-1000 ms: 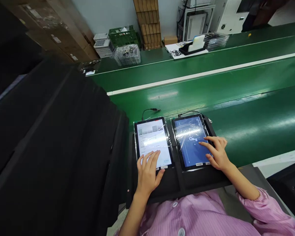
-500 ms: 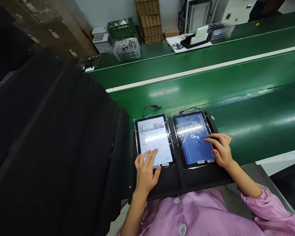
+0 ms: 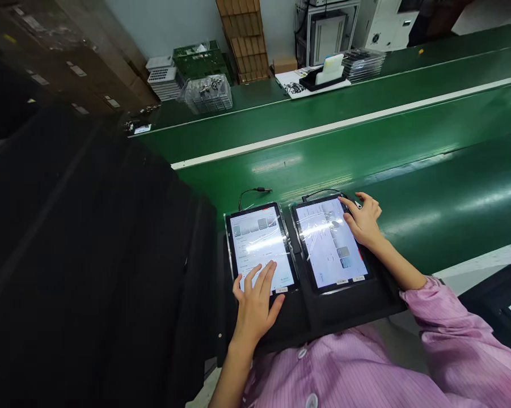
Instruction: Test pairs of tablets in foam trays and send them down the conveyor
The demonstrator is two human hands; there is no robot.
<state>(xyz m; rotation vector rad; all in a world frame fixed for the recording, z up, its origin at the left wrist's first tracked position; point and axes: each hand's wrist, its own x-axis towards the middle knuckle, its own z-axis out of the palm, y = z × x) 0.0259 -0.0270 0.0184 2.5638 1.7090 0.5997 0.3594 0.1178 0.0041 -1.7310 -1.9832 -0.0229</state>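
Note:
Two tablets in clear film lie side by side on a black foam tray (image 3: 332, 317). The left tablet (image 3: 255, 243) has a white page with a row of small pictures lit on its screen. Over its lower part lies my left hand (image 3: 256, 306), fingers spread, fingertips at the glass. My right hand (image 3: 363, 221) is at the upper right corner of the right tablet (image 3: 323, 243), with its index finger reaching to the top edge and its thumb near the screen. That screen shows a pale page turned sideways. Both hands hold nothing.
A short black cable (image 3: 255, 190) sticks out above the left tablet. Tall black stacked foam (image 3: 89, 255) stands close at the left. Beyond runs a green conveyor (image 3: 315, 147) with a white rail (image 3: 281, 140). Clear trays (image 3: 208, 93) and a green crate (image 3: 202, 59) stand at the back.
My right hand has moved up along the right tablet's side to its top corner. That screen has gone from blue to a pale page. My left hand stays over the left tablet.

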